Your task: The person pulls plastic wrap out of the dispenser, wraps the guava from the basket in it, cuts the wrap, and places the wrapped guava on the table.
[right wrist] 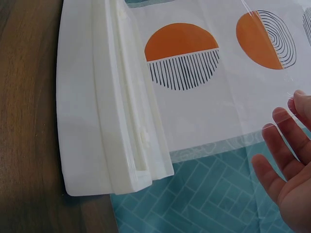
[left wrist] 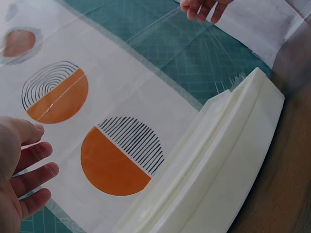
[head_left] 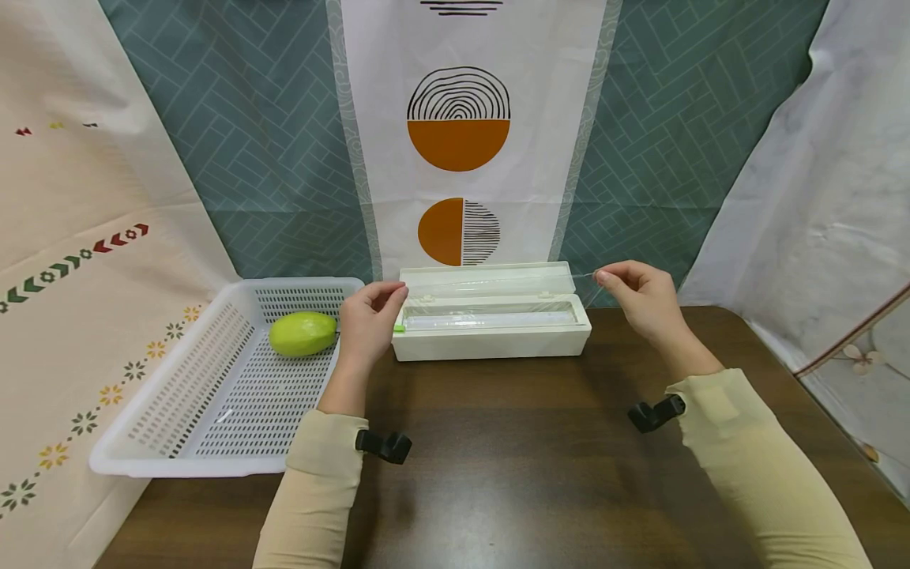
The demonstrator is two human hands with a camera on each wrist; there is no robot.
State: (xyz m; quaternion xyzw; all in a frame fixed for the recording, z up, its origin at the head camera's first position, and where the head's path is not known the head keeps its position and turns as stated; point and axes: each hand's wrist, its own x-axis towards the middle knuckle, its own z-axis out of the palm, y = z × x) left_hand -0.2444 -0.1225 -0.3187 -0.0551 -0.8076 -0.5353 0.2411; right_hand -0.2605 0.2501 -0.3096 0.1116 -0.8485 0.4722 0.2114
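Note:
A white cling film dispenser box point(head_left: 490, 345) stands at the back of the table with its lid point(head_left: 490, 273) raised. Thin clear cling film point(head_left: 498, 282) stretches up out of it, its upper edge drawn between both hands. At the box's left end, my left hand point(head_left: 365, 325) pinches one corner of the film between thumb and forefinger. Beyond the right end, my right hand point(head_left: 645, 304) pinches the other corner. In the left wrist view the left hand's other fingers point(left wrist: 31, 187) are spread loosely. The film is nearly invisible against the backdrop.
A white perforated plastic basket point(head_left: 192, 466) sits on the left, holding a yellow-green oval fruit point(head_left: 302, 333). A small green tab point(head_left: 400, 327) shows at the box's left end. Patterned cloth point(head_left: 458, 186) hangs behind the brown wooden table point(head_left: 498, 474).

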